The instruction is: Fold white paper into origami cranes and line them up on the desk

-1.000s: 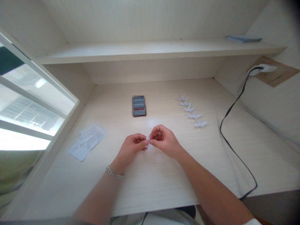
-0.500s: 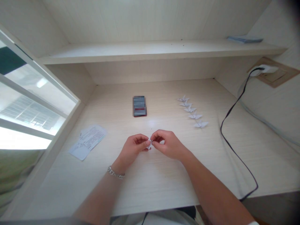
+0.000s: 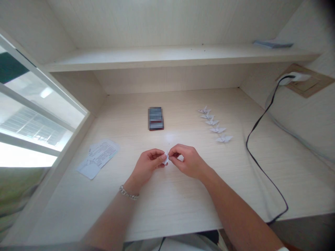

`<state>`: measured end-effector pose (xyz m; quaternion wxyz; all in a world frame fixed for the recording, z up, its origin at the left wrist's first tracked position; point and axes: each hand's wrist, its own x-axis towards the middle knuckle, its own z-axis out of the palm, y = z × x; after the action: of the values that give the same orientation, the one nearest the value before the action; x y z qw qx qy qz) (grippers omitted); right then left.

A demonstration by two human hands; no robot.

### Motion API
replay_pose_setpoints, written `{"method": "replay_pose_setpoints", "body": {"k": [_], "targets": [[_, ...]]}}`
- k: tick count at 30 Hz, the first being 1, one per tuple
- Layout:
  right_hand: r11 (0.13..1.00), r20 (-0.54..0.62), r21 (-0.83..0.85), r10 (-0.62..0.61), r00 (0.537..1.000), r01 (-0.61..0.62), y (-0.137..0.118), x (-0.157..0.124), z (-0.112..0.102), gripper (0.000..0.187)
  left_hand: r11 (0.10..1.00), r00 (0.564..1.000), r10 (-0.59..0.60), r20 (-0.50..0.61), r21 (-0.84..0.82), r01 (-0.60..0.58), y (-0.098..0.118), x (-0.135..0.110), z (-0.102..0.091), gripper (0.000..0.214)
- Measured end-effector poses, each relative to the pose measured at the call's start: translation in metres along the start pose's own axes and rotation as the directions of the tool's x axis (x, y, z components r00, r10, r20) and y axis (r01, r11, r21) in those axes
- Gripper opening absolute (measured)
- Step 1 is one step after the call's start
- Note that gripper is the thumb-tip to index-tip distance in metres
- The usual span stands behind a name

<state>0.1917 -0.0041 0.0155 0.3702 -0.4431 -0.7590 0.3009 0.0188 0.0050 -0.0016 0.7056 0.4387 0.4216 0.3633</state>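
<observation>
My left hand (image 3: pixel 149 163) pinches a small folded piece of white paper (image 3: pixel 166 158) between thumb and fingers, just above the desk. At the paper's right edge, the thumb and forefinger of my right hand (image 3: pixel 185 158) are pressed together; the fingers partly hide what they grip. Beyond my right hand, several white paper cranes (image 3: pixel 218 129) stand in a slanting row on the desk.
A dark pixelated rectangular object (image 3: pixel 156 118) lies at the desk's middle back. Printed paper sheets (image 3: pixel 98 158) lie to the left. On the right, a black cable (image 3: pixel 258 158) runs from a wall socket (image 3: pixel 309 85). A shelf (image 3: pixel 178 57) spans above the desk.
The left hand has shifted slightly left, and more of the folded paper shows between the hands, standing more upright. The right hand has barely moved.
</observation>
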Motion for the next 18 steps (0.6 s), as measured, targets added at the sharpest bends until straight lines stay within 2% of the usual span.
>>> {"method": "replay_pose_setpoints", "body": {"k": [11,18], "targets": [[1.000,-0.024,-0.003,0.014,1.000,-0.014,-0.0006,0.0005,0.0033,0.012,1.000,0.998,-0.005,-0.055,-0.022,0.004,-0.0013,0.0005,0.0010,0.023],[0.995,-0.056,-0.092,-0.045,0.997,0.039,0.0012,-0.0002,0.0101,0.011,0.996,0.997,-0.025,-0.067,-0.084,0.020,0.0001,0.0004,0.0014,0.025]]}}
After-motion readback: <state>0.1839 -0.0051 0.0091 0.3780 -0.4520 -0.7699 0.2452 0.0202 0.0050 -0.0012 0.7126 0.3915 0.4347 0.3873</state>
